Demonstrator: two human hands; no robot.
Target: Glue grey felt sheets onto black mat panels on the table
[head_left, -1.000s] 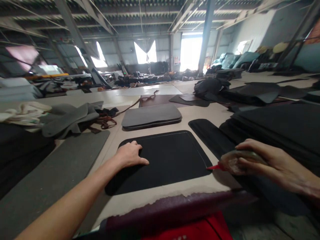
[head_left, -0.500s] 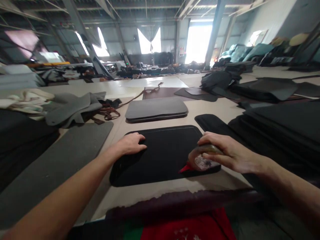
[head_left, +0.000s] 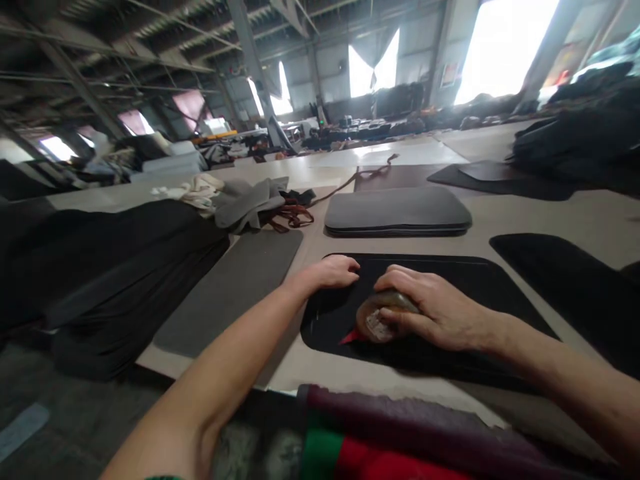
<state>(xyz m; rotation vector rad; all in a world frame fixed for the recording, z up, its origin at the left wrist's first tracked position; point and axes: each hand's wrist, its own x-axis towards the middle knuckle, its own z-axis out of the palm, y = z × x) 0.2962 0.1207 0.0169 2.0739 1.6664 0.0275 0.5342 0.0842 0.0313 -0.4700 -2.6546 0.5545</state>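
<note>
A black rounded panel [head_left: 450, 280] lies flat on the table [head_left: 320, 370] in front of me. My right hand [head_left: 425, 303] is wrapped round a brownish bottle-like applicator [head_left: 367, 319], whose red tip [head_left: 351, 337] points down at the panel's near left part. At the panel's upper left edge rests my left hand [head_left: 337, 271], its fingers curled, with nothing visible in them. Just beyond the panel is a neat stack of grey rounded panels [head_left: 397, 208].
A long grey piece [head_left: 235, 293] and piled black material [head_left: 100, 267] lie to the left. Grey scraps and brown strips [head_left: 290, 215] sit behind them. Another black panel [head_left: 575, 287] is at right, with a dark heap [head_left: 585, 143] farther back.
The view has swung to the right-hand things' side less and to the left more. My right hand has carried the applicator leftward along the panel's near edge, closer to my left hand.
</note>
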